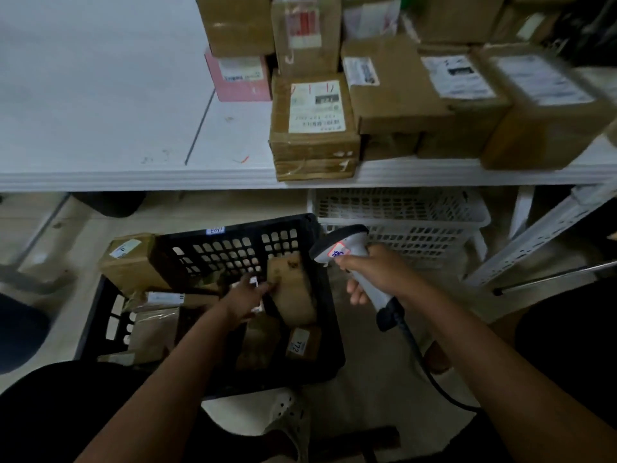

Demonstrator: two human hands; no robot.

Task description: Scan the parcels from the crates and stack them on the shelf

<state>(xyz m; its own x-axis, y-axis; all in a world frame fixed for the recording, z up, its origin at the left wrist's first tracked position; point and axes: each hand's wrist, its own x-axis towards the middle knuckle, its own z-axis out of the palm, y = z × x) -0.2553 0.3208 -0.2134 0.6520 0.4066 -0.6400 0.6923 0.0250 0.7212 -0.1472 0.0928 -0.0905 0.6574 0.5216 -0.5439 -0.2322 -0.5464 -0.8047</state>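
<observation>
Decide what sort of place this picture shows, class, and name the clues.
Probably a parcel sorting or storage room: labelled cardboard parcels stacked on a white shelf, a black crate of parcels, and a handheld barcode scanner.

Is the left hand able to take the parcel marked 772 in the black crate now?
Probably not at once: the left hand already holds a brown parcel. The 772 parcel lies uncovered in the black crate, just beside it.

Parcels point(394, 85) are stacked on the right part of the shelf point(133, 175). Below it, on the floor, a crate point(233, 248) holding more parcels is set near, and a second crate point(400, 208) is placed just behind it, to the right.
</observation>
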